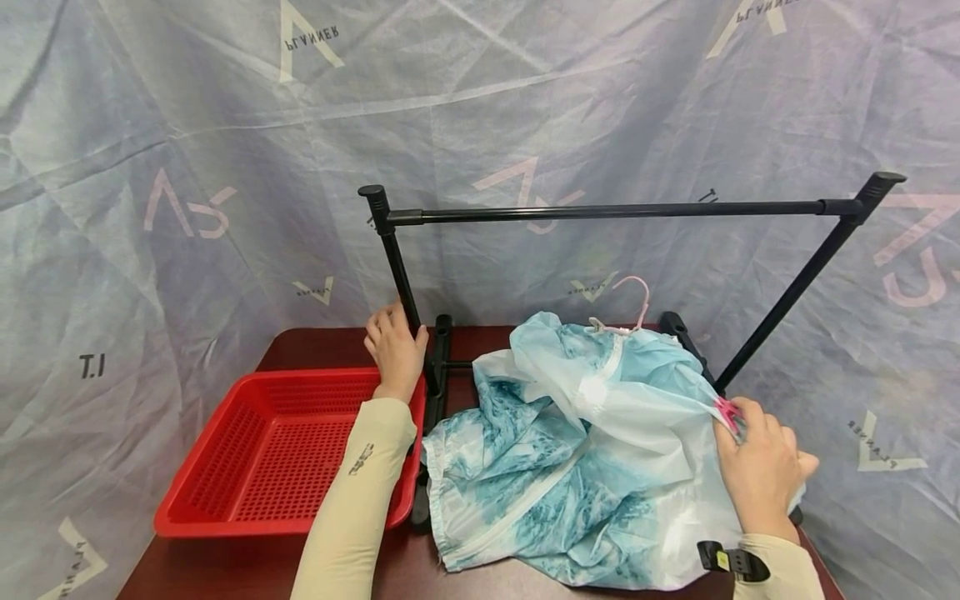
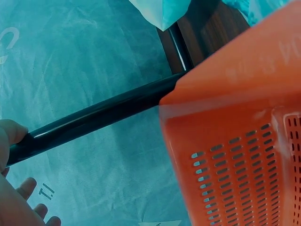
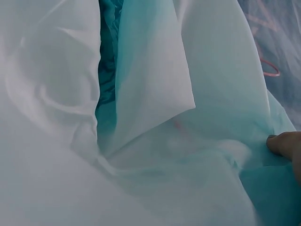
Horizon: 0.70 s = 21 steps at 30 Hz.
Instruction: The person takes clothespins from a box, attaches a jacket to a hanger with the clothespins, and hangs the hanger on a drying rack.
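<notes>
My left hand (image 1: 395,350) holds the left post of a black clothes rack (image 1: 615,212) low down. In the left wrist view the thumb lies on the post (image 2: 94,120), and several fingertips spread below it. My right hand (image 1: 767,462) pinches a bright pink clip (image 1: 727,412) at the right edge of a blue-and-white jacket (image 1: 592,450). The jacket lies bunched on the table under the rack, with a pale pink hanger (image 1: 643,300) showing its hook above the collar. In the right wrist view the thumb (image 3: 284,145) touches the thin cloth, and the clip is hidden.
A red perforated basket (image 1: 247,408) stands left of the rack, below my left forearm. The dark red table (image 1: 450,587) carries everything. A grey printed cloth (image 1: 225,208) hangs behind. The rack's right post (image 1: 795,283) slants down close to my right hand.
</notes>
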Motion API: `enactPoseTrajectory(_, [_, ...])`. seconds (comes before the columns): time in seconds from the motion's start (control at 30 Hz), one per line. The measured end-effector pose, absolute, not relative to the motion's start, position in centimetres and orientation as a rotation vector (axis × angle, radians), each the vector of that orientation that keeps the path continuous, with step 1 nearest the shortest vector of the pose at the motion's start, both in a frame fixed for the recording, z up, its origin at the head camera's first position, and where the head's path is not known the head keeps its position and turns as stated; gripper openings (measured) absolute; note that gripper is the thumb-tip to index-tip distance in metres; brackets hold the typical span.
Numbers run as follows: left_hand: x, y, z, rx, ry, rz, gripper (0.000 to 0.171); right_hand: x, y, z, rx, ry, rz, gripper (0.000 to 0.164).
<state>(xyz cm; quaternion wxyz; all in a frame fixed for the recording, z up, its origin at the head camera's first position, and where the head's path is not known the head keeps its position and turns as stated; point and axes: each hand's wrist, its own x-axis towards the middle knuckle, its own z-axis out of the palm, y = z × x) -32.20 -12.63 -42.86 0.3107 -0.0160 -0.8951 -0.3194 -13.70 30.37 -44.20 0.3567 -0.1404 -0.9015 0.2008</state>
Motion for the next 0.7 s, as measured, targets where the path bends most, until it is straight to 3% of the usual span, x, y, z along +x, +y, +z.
enactPoseTrajectory(0.7, [-32.19,-12.58,-42.99,-0.029,-2.353,-0.812,0.048,-14.02,30.17,-43.67,-0.35,-2.117,0.597,0.03])
